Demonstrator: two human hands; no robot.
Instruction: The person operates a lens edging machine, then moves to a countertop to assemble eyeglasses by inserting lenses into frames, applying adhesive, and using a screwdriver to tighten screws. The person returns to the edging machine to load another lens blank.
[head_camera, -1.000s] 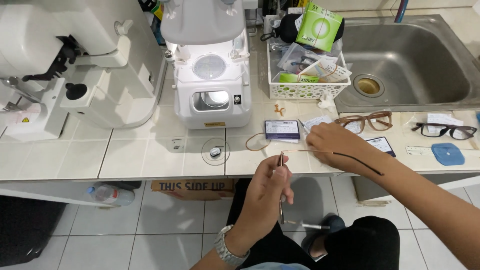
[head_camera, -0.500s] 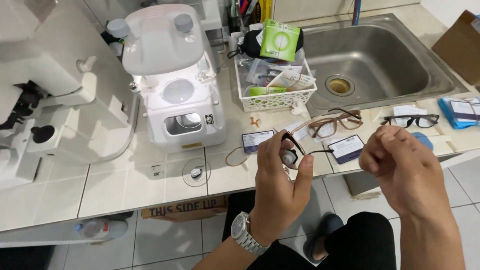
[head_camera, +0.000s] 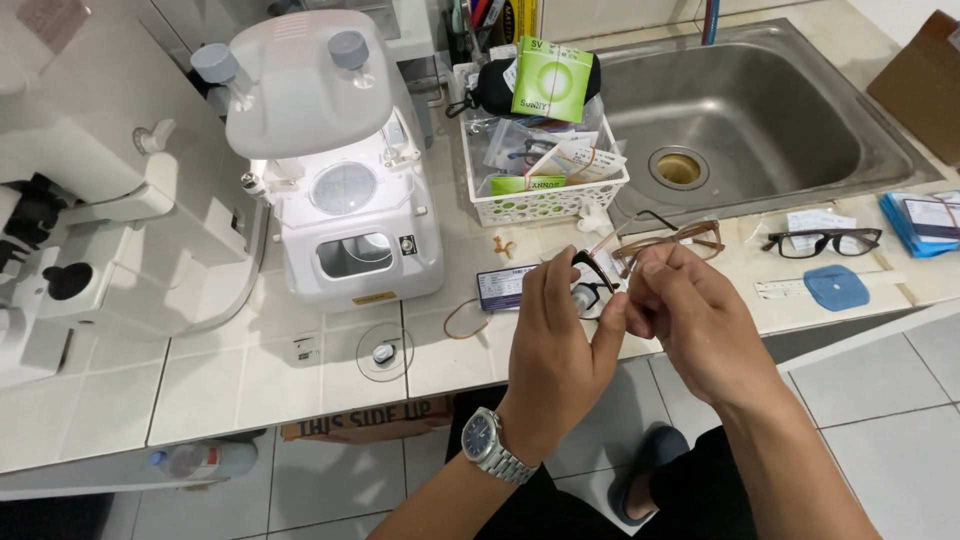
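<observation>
Held item: a black spectacle frame (head_camera: 590, 278), raised above the front edge of the tiled counter (head_camera: 200, 385), between both hands; a lens appears to sit in the rim, though the detail is too small to confirm.
Left hand: the left hand (head_camera: 556, 350), a metal wristwatch (head_camera: 487, 445) on its wrist, is closed in a pinch, thumb and forefinger gripping the frame at its upper rim.
Right hand: the right hand (head_camera: 692, 318) is curled, its fingertips meeting the frame from the other side; whether it grips or merely steadies cannot be told.
Doing the step well (judgement): small work on a frame goes best with the piece held near its rim, pressure light and even, and the hands kept over the counter so that a dropped part lands there.
Just behind the hands: a brown spectacle frame (head_camera: 668, 240) and a small dark card (head_camera: 505, 287) lie on the counter.
Further right: black spectacles (head_camera: 822, 241), a blue cloth pad (head_camera: 832, 287) and a stack of blue packets (head_camera: 925, 220).
Behind: a white basket (head_camera: 545, 200) of lens packets, beside a steel sink (head_camera: 770, 130).
Left: a white lens-edging machine (head_camera: 330, 170), with a round lens (head_camera: 383, 353) lying before it.
</observation>
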